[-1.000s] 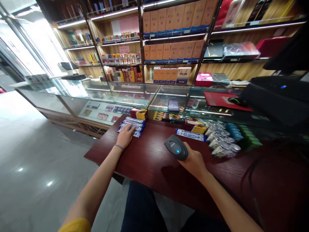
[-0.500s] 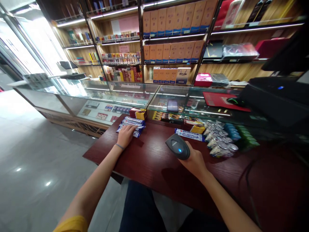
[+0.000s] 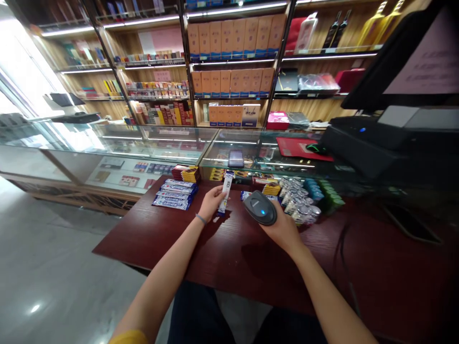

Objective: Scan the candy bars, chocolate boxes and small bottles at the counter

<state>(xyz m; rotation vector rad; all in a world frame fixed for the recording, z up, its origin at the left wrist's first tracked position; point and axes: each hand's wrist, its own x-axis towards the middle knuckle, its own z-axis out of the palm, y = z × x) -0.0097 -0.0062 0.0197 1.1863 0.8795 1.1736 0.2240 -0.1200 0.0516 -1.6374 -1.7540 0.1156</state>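
Observation:
My left hand (image 3: 211, 203) pinches a slim blue-and-white snack packet (image 3: 225, 191), tilted upright above the table with a barcode-like patch facing me. My right hand (image 3: 285, 228) is wrapped round the handle of a dark barcode scanner (image 3: 260, 208), whose small blue light is lit. The scanner's head points toward the packet, with a gap between them. Left of my left hand lies a row of several similar packets (image 3: 174, 194). Another such packet (image 3: 245, 195) rests on the table, partly hidden behind the scanner.
Red-and-yellow boxes (image 3: 186, 173) stand behind the packets. Silver-topped cans (image 3: 301, 203), blue ones (image 3: 313, 190) and green ones (image 3: 330, 192) are grouped at right. A glass display counter (image 3: 161, 138) borders the dark red table (image 3: 172, 239). A phone-like slab (image 3: 412, 222) lies far right.
My left hand has lifted one packet off the row and carried it right, toward the scanner. The scanner stays in my right hand. The view has turned somewhat to the right.

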